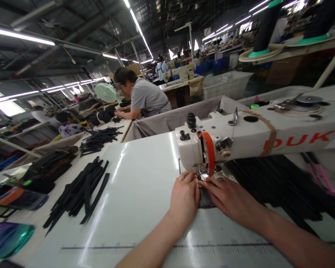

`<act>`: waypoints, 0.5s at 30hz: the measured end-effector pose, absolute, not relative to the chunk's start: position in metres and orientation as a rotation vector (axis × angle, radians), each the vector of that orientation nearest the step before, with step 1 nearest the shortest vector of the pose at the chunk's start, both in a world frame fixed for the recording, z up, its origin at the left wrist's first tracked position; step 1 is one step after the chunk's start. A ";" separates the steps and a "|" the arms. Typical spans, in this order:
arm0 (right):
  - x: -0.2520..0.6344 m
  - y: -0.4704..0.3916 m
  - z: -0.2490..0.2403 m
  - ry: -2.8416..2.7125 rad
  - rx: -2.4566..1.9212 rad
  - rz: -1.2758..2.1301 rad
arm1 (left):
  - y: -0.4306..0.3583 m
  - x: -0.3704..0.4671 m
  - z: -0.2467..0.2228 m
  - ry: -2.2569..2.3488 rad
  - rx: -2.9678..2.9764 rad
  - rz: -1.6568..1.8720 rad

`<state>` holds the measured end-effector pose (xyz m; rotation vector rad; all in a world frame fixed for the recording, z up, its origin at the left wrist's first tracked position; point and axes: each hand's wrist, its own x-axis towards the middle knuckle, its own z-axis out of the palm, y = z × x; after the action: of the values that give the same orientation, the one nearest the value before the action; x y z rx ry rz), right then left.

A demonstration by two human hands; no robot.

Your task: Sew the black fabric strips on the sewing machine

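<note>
Seen from the head camera, the left hand [185,195] and right hand [230,197] press on a dark cloth [207,201] at the front of the machine [248,130], seemingly to steady it; whether either pinches it, one cannot tell. Black strips [82,188] lie near the worktop's [145,178] left edge, perhaps for easy reach. Pale surface stretches between strips and left hand; the machine and a dark pile [273,186] crowd the right.

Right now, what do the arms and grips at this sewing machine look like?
They're human: the left grip, ungloved, wears what looks like a thin golden ring; the right grip is ungloved. Left forearm and right forearm show no sleeve, watch or bracelet.
</note>
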<state>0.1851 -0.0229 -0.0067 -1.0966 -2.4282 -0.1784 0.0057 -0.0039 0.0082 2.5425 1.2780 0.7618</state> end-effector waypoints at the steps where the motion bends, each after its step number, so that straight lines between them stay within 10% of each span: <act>1: 0.185 -0.023 -0.007 -2.431 -1.098 -0.185 | -0.005 0.005 0.008 1.275 2.540 0.767; 15: 0.190 -0.025 -0.006 -2.462 -1.078 -0.243 | 0.057 -0.026 0.013 1.225 2.649 0.648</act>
<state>0.1896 -0.0255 -0.0059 -1.0781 -2.4619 -0.2430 -0.0262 0.0566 0.0127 2.6493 1.2246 0.6477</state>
